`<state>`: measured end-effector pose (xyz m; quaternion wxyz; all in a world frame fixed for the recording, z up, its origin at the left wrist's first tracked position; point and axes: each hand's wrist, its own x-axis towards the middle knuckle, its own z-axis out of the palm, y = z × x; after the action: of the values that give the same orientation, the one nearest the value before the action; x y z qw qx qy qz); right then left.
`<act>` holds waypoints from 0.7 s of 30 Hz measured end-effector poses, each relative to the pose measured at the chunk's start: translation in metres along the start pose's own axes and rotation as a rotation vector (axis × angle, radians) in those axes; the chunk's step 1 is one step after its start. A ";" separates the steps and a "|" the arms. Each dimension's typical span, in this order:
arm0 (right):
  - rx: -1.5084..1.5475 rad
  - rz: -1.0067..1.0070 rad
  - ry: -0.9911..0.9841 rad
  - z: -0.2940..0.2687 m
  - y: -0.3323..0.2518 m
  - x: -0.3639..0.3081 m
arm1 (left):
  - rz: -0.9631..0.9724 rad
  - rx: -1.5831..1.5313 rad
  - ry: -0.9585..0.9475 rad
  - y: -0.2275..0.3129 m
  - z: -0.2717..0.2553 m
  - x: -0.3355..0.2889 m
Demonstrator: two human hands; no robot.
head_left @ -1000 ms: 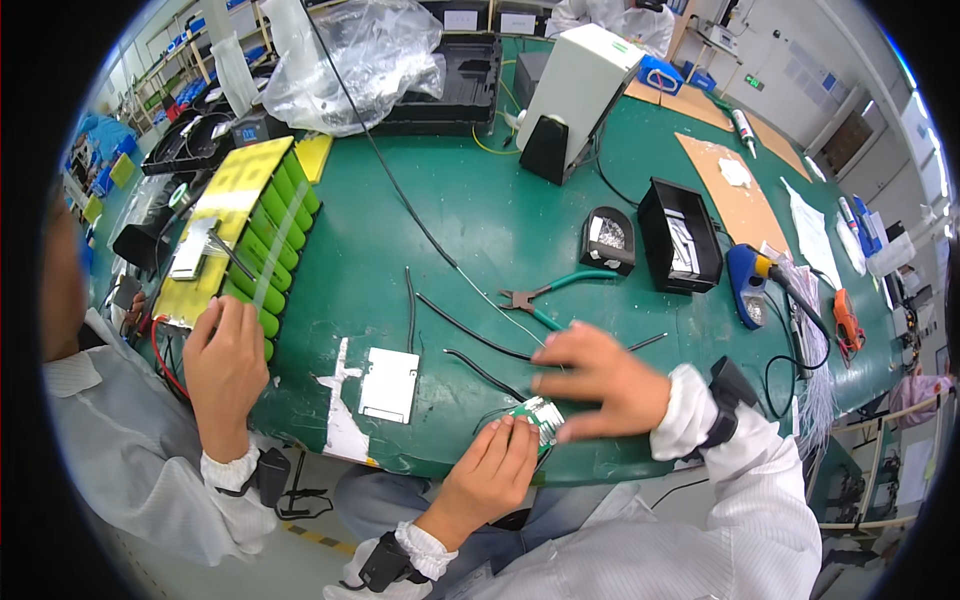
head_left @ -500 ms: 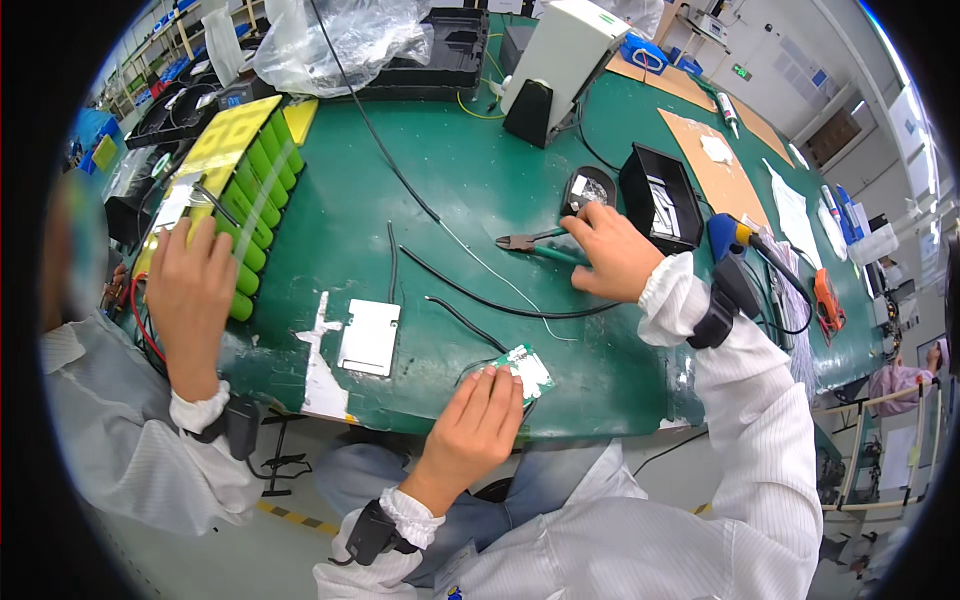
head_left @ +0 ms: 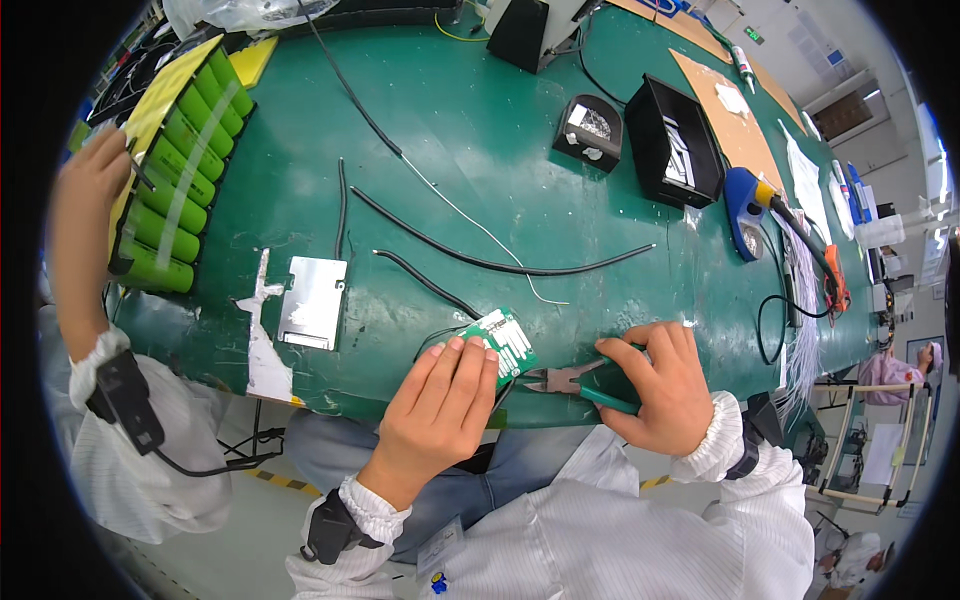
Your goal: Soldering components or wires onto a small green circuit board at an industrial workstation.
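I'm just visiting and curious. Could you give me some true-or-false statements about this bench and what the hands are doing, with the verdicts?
1. The right hand holds green-handled pliers. True.
2. A silver plate lies on the bench. True.
3. The left hand rests on that plate. False: it rests on a green circuit board.
4. The cells in the pack at the left are red. False: they are green.
5. The small black container stands to the left of the larger black bin. True.
6. The plate lies to the right of the circuit board. False: it lies to the left.
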<state>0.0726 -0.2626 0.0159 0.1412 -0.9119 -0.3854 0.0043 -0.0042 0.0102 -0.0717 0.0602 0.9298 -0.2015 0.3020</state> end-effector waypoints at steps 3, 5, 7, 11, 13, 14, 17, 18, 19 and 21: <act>-0.006 0.009 0.001 0.005 -0.010 -0.001 | -0.004 -0.007 0.002 -0.001 0.001 0.001; -0.051 0.084 0.008 0.007 -0.020 -0.004 | 0.001 -0.013 0.009 -0.001 0.002 0.001; -0.079 0.112 0.013 0.011 -0.026 -0.009 | -0.002 -0.011 0.018 -0.001 0.003 0.001; -0.122 0.172 0.001 0.012 -0.037 -0.016 | 0.001 -0.008 0.010 -0.001 0.001 0.001; -0.122 0.197 -0.006 0.014 -0.040 -0.019 | 0.006 0.000 0.011 -0.001 0.001 0.001; -0.117 0.215 -0.009 0.014 -0.041 -0.020 | 0.007 -0.008 0.013 -0.001 0.001 0.002; -0.120 0.240 -0.008 0.015 -0.047 -0.019 | 0.021 0.012 0.024 -0.001 0.003 0.001; -0.124 0.243 -0.009 0.014 -0.048 -0.019 | 0.025 0.018 0.027 -0.002 0.003 0.001; -0.116 0.242 -0.014 0.014 -0.050 -0.018 | 0.029 0.025 0.030 -0.002 0.003 0.001; -0.112 0.243 -0.022 0.014 -0.053 -0.018 | 0.029 0.025 0.035 -0.003 0.004 0.000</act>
<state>0.0216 -0.2366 0.0142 0.0845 -0.9582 -0.2731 0.0098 -0.0009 0.0117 -0.0743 0.0478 0.9221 -0.2099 0.3216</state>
